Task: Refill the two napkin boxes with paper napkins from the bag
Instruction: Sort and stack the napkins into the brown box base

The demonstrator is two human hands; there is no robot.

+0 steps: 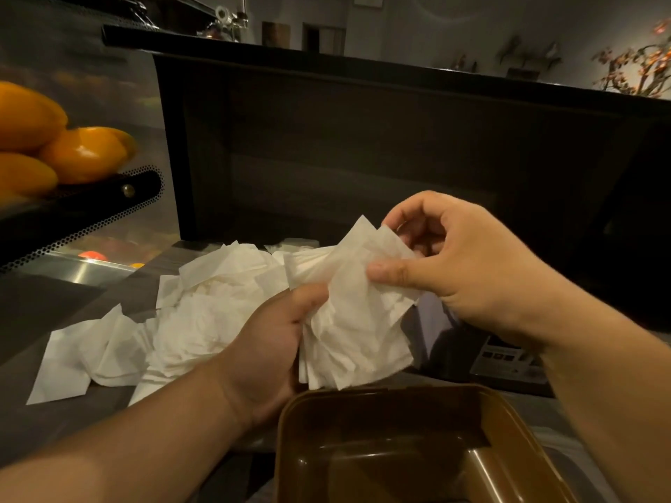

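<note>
While both hands clamp a loose bundle of thin white paper napkins (354, 317) above the open brown plastic box (385, 448), left hand (270, 352) underneath, right hand (461, 263) pinching the top, uneven sheets could slip out or crumple against the box rim.

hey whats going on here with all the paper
A person is holding a bunch of thin white paper napkins in both hands above an open brown plastic box. The left hand grips the bunch from below, while the right hand pinches its top. The box looks empty so far. More loose white napkins lie scattered on the dark counter to the left. Orange fruit sits on a black perforated shelf.
</note>
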